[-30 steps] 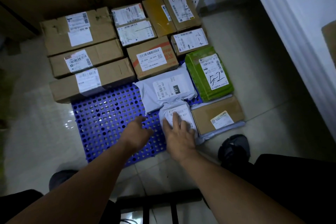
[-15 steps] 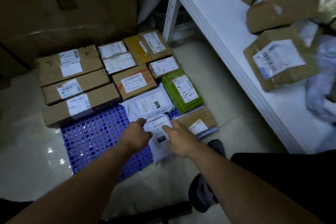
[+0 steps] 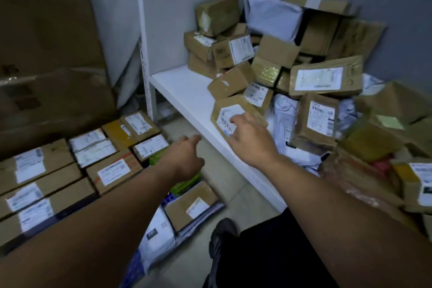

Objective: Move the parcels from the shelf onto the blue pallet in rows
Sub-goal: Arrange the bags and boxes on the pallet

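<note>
Most labels blur; you can only read "731" on the grey mailer bag (image 3: 159,236) lying on the blue pallet (image 3: 134,271). Your right hand (image 3: 251,140) stretches over the white shelf (image 3: 184,91), fingers spread and empty, fingertips at the label of a brown parcel (image 3: 233,112) at the pile's front edge. Your left hand (image 3: 187,159) hangs loosely curled, holding nothing, above the pallet rows. Half a second ago both hands were pressing a mailer down there.
</note>
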